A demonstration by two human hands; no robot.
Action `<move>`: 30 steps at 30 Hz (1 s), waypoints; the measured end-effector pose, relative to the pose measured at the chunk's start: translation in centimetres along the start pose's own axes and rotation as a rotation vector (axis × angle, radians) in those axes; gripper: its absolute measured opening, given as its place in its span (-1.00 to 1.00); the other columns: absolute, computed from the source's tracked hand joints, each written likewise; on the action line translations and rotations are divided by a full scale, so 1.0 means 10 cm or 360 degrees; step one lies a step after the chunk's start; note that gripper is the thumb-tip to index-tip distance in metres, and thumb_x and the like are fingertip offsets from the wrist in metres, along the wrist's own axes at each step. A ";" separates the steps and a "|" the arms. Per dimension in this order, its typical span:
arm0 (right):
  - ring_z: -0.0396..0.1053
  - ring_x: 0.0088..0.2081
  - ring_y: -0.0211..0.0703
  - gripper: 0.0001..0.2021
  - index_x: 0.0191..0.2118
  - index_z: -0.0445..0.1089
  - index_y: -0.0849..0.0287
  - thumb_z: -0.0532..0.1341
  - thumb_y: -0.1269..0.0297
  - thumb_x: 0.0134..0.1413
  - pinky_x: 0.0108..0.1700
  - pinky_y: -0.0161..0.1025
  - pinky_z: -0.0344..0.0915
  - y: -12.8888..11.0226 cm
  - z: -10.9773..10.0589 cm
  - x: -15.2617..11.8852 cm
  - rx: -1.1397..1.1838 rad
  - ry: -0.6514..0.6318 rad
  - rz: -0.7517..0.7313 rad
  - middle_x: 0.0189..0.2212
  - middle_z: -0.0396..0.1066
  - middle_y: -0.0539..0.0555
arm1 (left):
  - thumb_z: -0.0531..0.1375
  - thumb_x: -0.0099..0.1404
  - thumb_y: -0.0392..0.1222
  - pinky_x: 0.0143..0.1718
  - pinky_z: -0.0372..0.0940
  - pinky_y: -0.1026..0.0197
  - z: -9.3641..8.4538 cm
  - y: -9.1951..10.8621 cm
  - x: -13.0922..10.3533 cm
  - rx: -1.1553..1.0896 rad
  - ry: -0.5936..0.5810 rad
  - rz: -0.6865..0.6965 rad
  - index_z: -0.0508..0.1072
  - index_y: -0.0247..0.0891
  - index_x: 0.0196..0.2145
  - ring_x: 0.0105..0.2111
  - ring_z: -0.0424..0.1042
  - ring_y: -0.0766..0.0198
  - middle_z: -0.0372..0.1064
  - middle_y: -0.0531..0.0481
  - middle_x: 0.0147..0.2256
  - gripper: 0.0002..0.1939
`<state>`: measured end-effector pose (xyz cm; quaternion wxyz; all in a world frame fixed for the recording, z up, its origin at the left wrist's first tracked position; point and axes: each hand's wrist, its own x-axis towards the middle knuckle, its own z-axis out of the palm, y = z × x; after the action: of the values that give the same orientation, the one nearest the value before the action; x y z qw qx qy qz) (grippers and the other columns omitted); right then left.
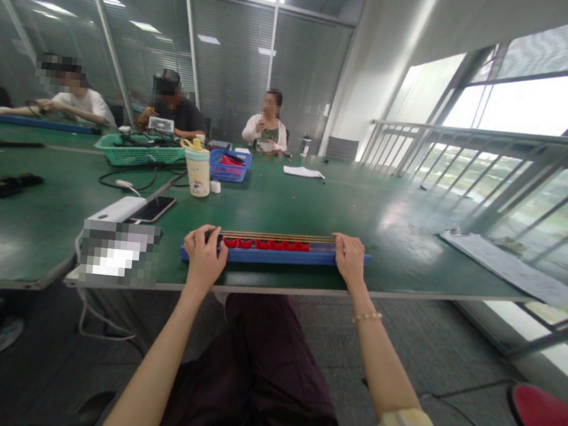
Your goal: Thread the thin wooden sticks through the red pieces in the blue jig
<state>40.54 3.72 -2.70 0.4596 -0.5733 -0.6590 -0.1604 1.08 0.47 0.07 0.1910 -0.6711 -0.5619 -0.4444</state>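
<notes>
A long, narrow blue tray (279, 258) lies lengthwise near the table's front edge. Several red pieces (281, 245) sit in a row inside it, mostly left of its middle. Thin brown rods (276, 236) run along its far side. My left hand (204, 253) is curled round the tray's left end, beside a small dark part (215, 237). At the other end my right hand (350, 258) closes on the tray, its fingertips at the rods' right ends. What lies under the fingers is partly hidden.
Left on the green table (401, 251) are a white power bank (116, 210), a phone (154, 209) and a cream cup (197, 172). Behind stand green (141, 156) and blue baskets (228, 171). A clipboard (505, 264) lies right. Several people sit across the table.
</notes>
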 end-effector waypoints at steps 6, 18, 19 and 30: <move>0.33 -0.15 0.01 -0.65 -0.12 0.46 0.14 0.01 0.06 0.32 -0.03 -0.09 0.12 -0.01 -0.01 -0.01 -0.0035 0.0103 0.0157 -0.24 0.53 0.15 | 0.08 0.29 -0.19 0.08 0.11 -0.13 0.00 0.00 -0.01 0.0047 0.0002 -0.0020 0.47 -0.28 0.04 0.05 0.11 -0.09 0.27 -0.25 0.04 -0.61; 0.31 -0.26 -0.05 -0.69 -0.12 0.46 0.16 0.02 0.15 0.27 -0.07 -0.13 0.13 -0.01 -0.05 -0.01 0.0045 0.0080 0.0193 -0.38 0.46 0.10 | 0.07 0.32 -0.16 0.09 0.09 -0.13 -0.02 0.02 0.00 0.0077 -0.0058 -0.0075 0.45 -0.31 0.05 0.06 0.11 -0.09 0.27 -0.27 0.05 -0.60; 0.31 -0.26 -0.06 -0.69 -0.13 0.46 0.16 0.02 0.16 0.27 -0.07 -0.13 0.14 -0.01 -0.05 -0.01 0.0059 0.0087 0.0191 -0.39 0.45 0.09 | 0.07 0.32 -0.17 0.09 0.09 -0.13 -0.02 0.02 0.00 0.0071 -0.0054 -0.0078 0.45 -0.31 0.06 0.05 0.11 -0.09 0.27 -0.27 0.05 -0.60; 0.28 -0.28 -0.07 -0.71 -0.17 0.44 0.17 0.03 0.16 0.26 -0.09 -0.13 0.19 -0.05 -0.07 0.01 0.0189 0.0210 0.0176 -0.38 0.42 0.11 | 0.09 0.31 -0.21 0.07 0.10 -0.07 -0.07 0.06 0.01 -0.0007 0.0018 -0.0002 0.50 -0.20 -0.12 0.02 0.15 -0.03 0.30 -0.19 -0.02 -0.76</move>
<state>40.39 3.11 -2.03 0.5433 -0.5688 -0.6030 -0.1329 1.32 -0.16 0.65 0.1925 -0.6686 -0.5602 -0.4496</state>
